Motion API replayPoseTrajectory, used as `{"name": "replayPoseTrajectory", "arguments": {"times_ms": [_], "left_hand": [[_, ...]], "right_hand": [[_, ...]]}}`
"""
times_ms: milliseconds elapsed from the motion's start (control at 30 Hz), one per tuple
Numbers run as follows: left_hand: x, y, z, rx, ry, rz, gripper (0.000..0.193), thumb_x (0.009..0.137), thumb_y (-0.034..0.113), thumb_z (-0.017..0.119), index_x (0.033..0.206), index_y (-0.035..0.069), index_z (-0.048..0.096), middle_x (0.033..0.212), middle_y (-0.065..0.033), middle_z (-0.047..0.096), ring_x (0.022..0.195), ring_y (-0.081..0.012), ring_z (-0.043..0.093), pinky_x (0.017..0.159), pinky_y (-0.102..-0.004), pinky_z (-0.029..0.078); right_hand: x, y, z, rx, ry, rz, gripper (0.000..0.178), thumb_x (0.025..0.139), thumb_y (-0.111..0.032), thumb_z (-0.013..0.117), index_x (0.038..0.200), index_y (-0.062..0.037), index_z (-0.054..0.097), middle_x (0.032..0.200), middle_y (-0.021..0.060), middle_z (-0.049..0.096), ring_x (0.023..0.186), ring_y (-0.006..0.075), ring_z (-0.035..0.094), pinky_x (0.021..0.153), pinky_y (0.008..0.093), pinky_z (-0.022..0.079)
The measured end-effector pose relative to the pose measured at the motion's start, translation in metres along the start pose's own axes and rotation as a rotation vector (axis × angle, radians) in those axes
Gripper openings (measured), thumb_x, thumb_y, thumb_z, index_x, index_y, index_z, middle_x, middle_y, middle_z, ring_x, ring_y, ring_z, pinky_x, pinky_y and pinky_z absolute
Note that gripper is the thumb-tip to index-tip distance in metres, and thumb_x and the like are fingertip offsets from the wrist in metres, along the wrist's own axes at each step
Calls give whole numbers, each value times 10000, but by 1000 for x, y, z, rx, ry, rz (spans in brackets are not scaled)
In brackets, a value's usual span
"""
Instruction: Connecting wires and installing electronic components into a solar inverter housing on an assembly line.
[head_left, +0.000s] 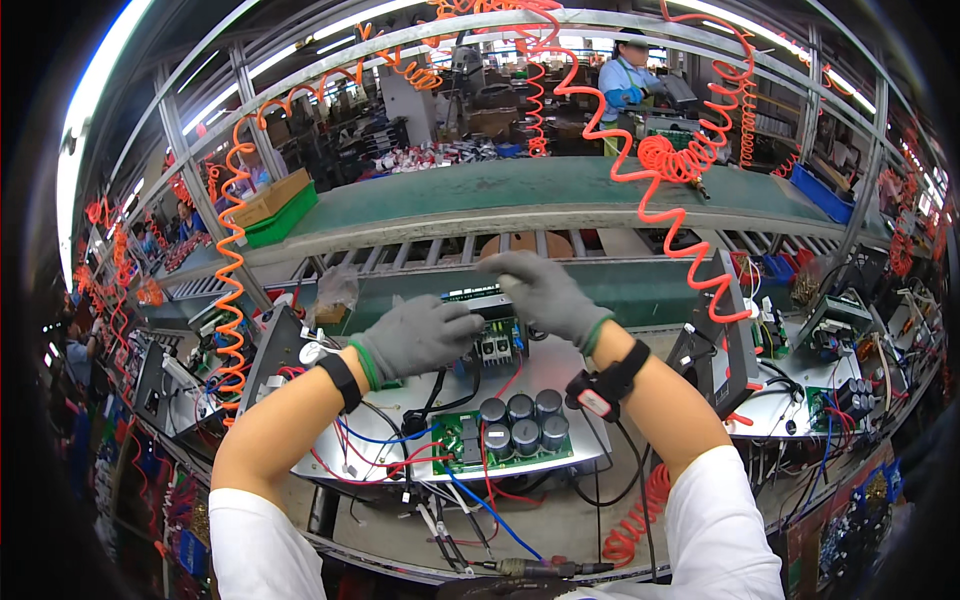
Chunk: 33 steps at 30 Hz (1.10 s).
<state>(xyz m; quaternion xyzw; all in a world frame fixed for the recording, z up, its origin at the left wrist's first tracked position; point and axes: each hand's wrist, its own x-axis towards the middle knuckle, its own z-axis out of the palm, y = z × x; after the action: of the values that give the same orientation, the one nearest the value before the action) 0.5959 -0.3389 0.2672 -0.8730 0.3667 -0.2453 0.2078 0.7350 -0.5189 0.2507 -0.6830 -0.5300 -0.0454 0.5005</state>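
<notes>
Both my hands wear grey gloves with green cuffs and meet over an upright circuit module (503, 343) with metal and blue parts and a black top edge. My left hand (425, 335) is closed at the module's left side, its fingers bent against the upper edge. My right hand (550, 295) reaches over the top from the right, fingers drawn together; whatever lies between them is hidden. The module stands on a silver metal panel (400, 405). Nearer me on that panel is a green circuit board (458, 440) with several large black capacitors (524, 436), joined by red and blue wires.
Similar open units stand left and right, including a dark upright panel (715, 340). Orange coiled hoses (672, 215) hang in front. Beyond runs a green conveyor (440, 200) with a green bin (282, 217). A person in blue (625, 80) works behind it. Loose cables (450, 530) trail at the bench's front.
</notes>
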Motion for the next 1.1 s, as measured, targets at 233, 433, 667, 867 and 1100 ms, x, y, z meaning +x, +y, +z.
{"name": "replayPoseTrajectory", "arguments": {"times_ms": [233,433,667,867,1100], "left_hand": [[19,21,-4,-170,-409,-363,234,825,187,589,1058,187,583,1087,6,631,871,-231,643,625,-375,524],[17,22,10,-266,-77,-474,193,853,233,589,1042,212,623,962,-3,660,790,-257,650,620,-381,513],[35,34,16,-136,-85,-558,224,849,230,592,1071,218,620,916,-11,657,737,-237,648,590,-370,503],[38,35,24,-77,-100,-637,182,847,230,564,1019,200,614,840,-18,646,727,-237,649,576,-375,501],[45,42,26,-47,-84,-550,195,790,187,590,977,219,637,851,-2,634,750,-243,645,612,-377,509]], "right_hand": [[-54,18,-33,328,8,466,294,879,-90,511,1146,-9,606,967,60,639,834,128,610,743,272,495],[-69,22,-22,288,-127,488,298,911,-145,535,1183,-37,590,998,27,653,835,83,590,707,245,491],[-63,26,-8,335,-147,520,293,920,-140,515,1183,-35,591,1029,43,662,902,102,606,740,258,492],[-68,25,-8,458,-101,567,287,923,-120,499,1184,-46,592,1050,58,664,974,125,620,771,269,495],[-87,25,-21,541,-37,596,273,917,-122,524,1160,-25,602,1026,54,653,885,117,605,752,267,496]]}}
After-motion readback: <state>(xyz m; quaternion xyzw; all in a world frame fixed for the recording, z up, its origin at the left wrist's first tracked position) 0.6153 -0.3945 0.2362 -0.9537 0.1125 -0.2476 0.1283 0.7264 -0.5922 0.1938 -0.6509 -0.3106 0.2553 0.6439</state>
